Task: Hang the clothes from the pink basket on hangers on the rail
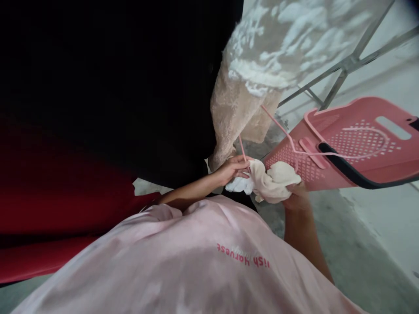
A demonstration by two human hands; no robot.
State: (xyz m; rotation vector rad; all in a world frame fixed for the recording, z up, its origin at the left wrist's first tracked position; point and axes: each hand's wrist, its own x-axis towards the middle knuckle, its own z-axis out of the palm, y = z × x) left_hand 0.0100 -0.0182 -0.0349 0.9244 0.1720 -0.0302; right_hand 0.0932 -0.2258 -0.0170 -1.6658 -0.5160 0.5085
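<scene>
In front of my waist, a bunched cream-white cloth (273, 183) hangs between both hands. My left hand (234, 169) pinches its left side, fingers closed, with a thin pink rod end beside the fingertips. The cloth's right side is in my right hand (298, 196), whose fingers are curled and partly hidden behind the folds. A thin pink wire, apparently a clothes hanger (314, 153), stretches from above the cloth to a curved end over the basket. Whether either hand also grips the hanger is unclear.
A pink perforated basket (369, 168) with a dark handle stands at the right. Above hangs a beige lace garment with white patterning (248, 83). A metal frame (350, 63) crosses the upper right by a pale wall. Large black and red fabric (108, 100) fills the left.
</scene>
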